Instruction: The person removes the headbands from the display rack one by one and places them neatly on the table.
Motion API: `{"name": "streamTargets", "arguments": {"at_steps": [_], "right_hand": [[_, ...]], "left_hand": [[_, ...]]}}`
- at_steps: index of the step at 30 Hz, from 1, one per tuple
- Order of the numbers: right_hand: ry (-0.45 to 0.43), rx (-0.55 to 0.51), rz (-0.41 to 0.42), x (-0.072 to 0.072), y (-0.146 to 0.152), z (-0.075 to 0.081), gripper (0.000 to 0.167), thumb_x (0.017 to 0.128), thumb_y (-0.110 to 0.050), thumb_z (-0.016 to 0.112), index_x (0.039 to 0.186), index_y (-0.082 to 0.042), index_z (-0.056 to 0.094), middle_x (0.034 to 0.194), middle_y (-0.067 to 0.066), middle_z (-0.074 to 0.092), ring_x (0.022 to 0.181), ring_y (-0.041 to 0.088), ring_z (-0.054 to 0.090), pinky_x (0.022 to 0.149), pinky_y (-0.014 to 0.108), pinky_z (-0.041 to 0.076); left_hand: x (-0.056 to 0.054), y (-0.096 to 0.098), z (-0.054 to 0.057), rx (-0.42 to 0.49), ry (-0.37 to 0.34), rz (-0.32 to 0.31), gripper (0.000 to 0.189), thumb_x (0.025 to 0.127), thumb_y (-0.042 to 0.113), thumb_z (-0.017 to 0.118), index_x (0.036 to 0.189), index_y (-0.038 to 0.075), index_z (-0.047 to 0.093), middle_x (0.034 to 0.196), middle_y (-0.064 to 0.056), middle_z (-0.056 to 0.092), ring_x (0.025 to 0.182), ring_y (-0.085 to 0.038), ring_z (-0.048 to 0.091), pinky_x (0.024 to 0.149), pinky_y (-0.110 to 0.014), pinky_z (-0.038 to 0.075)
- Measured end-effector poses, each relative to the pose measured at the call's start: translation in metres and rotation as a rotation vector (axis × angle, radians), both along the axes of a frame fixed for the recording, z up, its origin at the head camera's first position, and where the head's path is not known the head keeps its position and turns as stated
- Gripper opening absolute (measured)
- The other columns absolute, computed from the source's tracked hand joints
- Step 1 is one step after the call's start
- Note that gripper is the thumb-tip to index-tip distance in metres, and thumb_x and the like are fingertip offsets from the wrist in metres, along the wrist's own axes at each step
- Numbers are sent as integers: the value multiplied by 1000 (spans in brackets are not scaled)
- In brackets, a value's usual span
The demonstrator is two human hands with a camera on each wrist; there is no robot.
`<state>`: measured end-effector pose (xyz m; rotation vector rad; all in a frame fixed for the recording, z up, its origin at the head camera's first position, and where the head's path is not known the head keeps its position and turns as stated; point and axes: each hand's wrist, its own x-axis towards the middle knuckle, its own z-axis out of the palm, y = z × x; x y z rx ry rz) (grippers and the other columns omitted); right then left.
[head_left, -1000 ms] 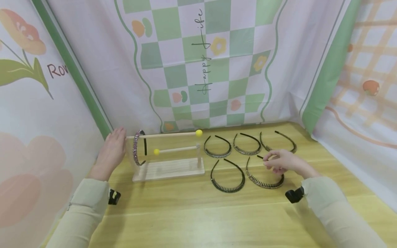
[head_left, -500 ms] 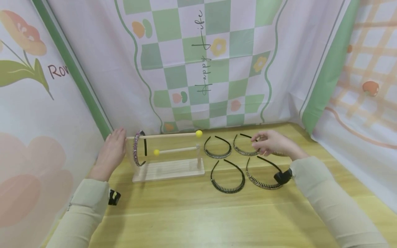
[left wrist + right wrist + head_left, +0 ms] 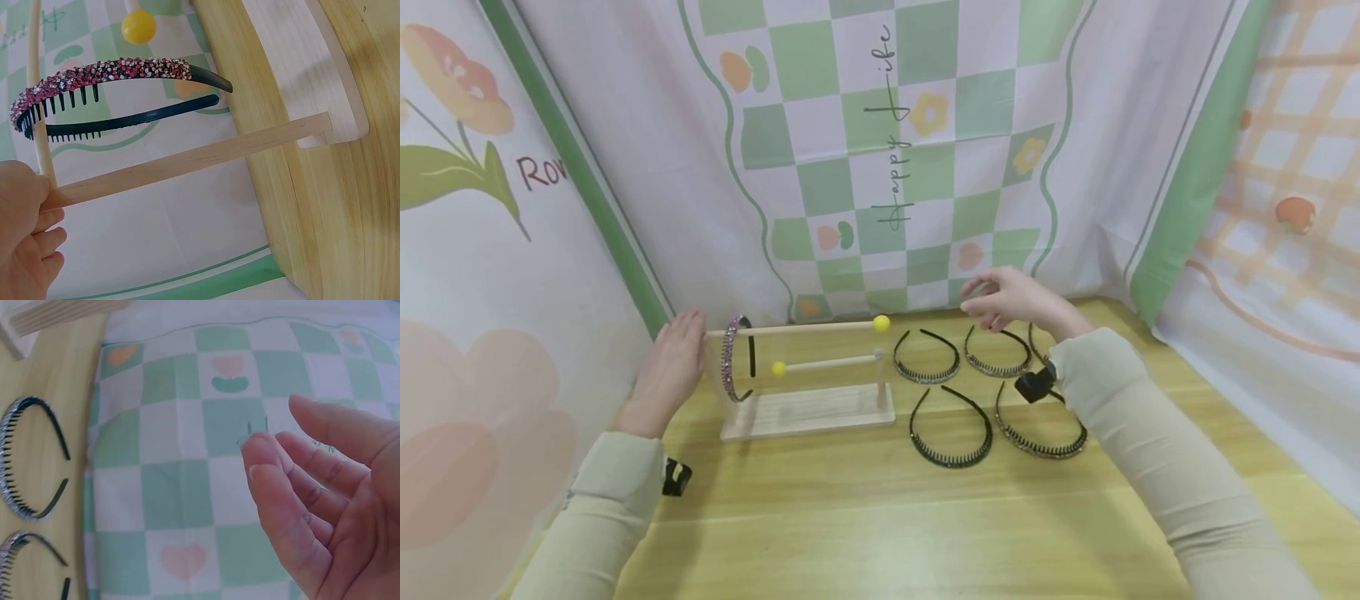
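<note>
My left hand grips the top of the left post of a wooden headband stand; its fingers curl at the post's end in the left wrist view. Close by, a headband with pink and silver stones and a toothed inner side hangs on the upper rod. My right hand is in the air over the back row of headbands, fingers loosely bent with nothing between them. Several toothed headbands lie on the table in two rows, among them a dark one at the front and a silvery one behind.
A yellow ball caps the upper rod and another yellow ball the lower rod. A checked curtain hangs right behind the wooden table. The right forearm overlaps the back-right headband.
My right hand has moved left and back, from over the front-right headband to above the back row, still holding nothing. The left hand and the stand have stayed put.
</note>
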<state>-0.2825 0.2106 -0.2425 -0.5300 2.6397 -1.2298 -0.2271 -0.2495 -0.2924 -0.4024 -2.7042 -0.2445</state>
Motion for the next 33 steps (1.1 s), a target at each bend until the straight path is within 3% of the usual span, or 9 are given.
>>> {"name": "streamTargets", "arguments": {"at_steps": [14, 33], "right_hand": [[86, 46, 22, -9, -58, 39, 35, 88, -15, 62, 119, -1, 53, 94, 15, 62, 69, 26, 62, 63, 35, 57], [121, -9, 89, -13, -134, 45, 33, 88, -18, 63, 118, -8, 56, 97, 9, 63, 68, 26, 63, 61, 33, 57]], "left_hand": [[-4, -2, -3, 1, 33, -12, 42, 98, 6, 38, 134, -14, 29, 139, -34, 26, 128, -47, 23, 109, -52, 11], [-5, -3, -4, -4, 23, -13, 43, 98, 7, 37, 134, -15, 29, 139, -34, 26, 129, -47, 23, 109, -52, 11]]}}
